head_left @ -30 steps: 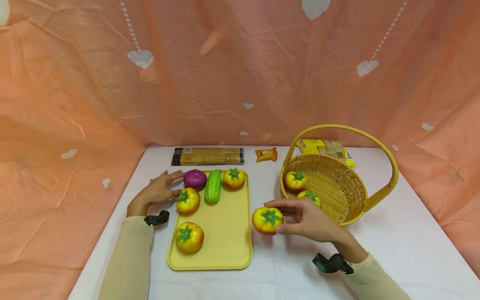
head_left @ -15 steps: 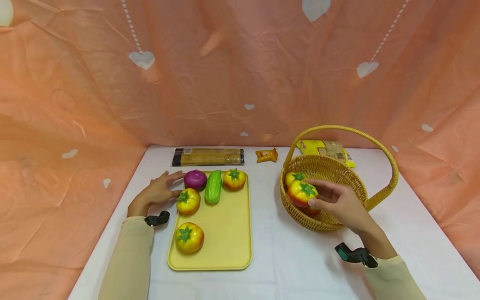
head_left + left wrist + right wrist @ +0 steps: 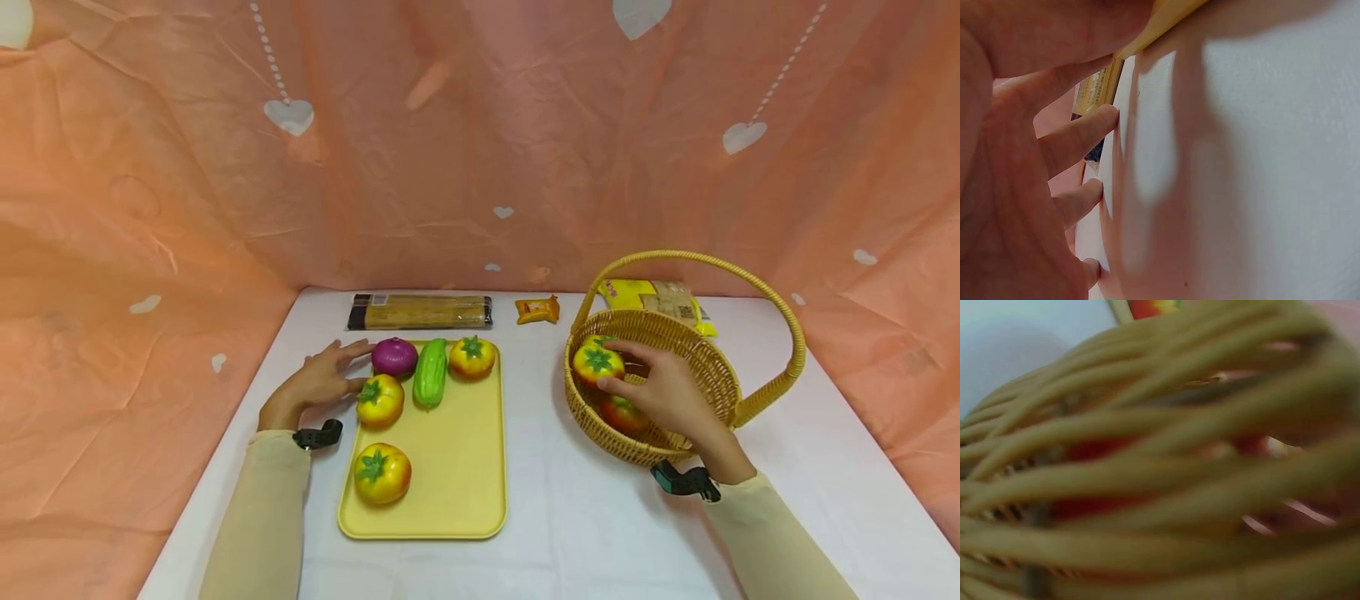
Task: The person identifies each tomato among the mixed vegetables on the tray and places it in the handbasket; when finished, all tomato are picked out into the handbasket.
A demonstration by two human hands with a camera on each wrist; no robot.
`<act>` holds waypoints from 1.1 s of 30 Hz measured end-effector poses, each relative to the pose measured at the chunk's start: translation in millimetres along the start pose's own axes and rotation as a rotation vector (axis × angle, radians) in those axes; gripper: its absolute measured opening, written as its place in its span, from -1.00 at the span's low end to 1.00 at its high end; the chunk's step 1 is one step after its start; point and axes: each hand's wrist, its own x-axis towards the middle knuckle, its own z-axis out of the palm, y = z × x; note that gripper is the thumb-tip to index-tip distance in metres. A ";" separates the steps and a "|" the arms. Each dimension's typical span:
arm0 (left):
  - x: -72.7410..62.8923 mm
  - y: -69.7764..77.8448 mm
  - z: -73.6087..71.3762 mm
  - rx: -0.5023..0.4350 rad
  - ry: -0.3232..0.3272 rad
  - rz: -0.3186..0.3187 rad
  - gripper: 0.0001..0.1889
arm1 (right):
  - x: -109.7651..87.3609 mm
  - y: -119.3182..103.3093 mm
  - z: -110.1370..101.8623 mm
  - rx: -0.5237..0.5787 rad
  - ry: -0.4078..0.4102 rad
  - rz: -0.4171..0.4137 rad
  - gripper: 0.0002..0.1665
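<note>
Three tomatoes (image 3: 382, 472) occupy the tray (image 3: 450, 467), others the basket (image 3: 711, 377).

Cream sleeves (image 3: 258, 508), black wrist devices (image 3: 684, 481) (teal-faced on the right)

Head camera: on my head, facing forward and down, set back; worktop (image 3: 570, 525) in lower half, basket (image 3: 701, 367) at right. Left wrist camera: close, along my left grip (image 3: 1022, 181) at frame left, across worktop. Right wrist camera: very near, basket weave filling most of frame. Shared by head and right wrist: basket.
</note>
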 end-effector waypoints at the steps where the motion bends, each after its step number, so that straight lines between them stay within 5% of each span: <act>1: 0.0 0.5 -0.5 0.003 0.000 -0.001 -0.22 | 0.8 -0.5 0.9 -0.022 0.008 -0.006 -0.32; 13: -1.1 4.5 -1.8 0.008 0.019 0.004 -0.22 | -0.2 10.7 11.4 -0.149 -0.056 -0.054 -0.35; 24: -2.4 3.7 1.3 -0.021 0.006 -0.022 -0.23 | -16.2 -4.9 1.1 -0.013 0.026 -0.081 -0.31; 28: -1.9 3.8 -0.3 -0.008 0.012 -0.010 -0.22 | -21.7 -18.7 1.9 0.197 -0.005 -0.154 -0.36; 33: -2.0 4.0 -1.4 0.001 0.012 -0.009 -0.21 | -25.9 -37.5 15.1 0.582 -0.169 -0.269 -0.33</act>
